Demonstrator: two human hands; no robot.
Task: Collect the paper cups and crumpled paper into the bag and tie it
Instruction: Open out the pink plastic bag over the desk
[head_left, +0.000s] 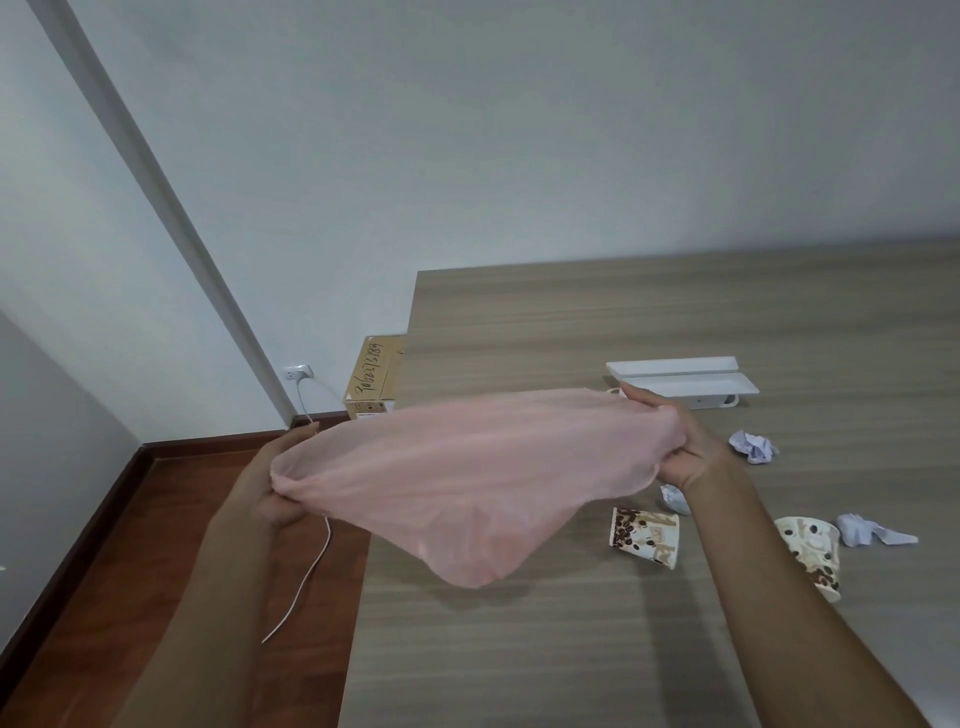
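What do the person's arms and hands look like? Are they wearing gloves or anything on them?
No gloves. The left hand and right hand are bare, and so are both forearms as far as the picture shows: no sleeves are in view. I see no watch, bracelet or ring on either wrist or on the fingers that show. No markings, either.

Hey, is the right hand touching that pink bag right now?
Touching. In the head view the right hand is closed on one end of the pink bag, its fingers bunching the plastic, while the left hand grips the other end above the table.
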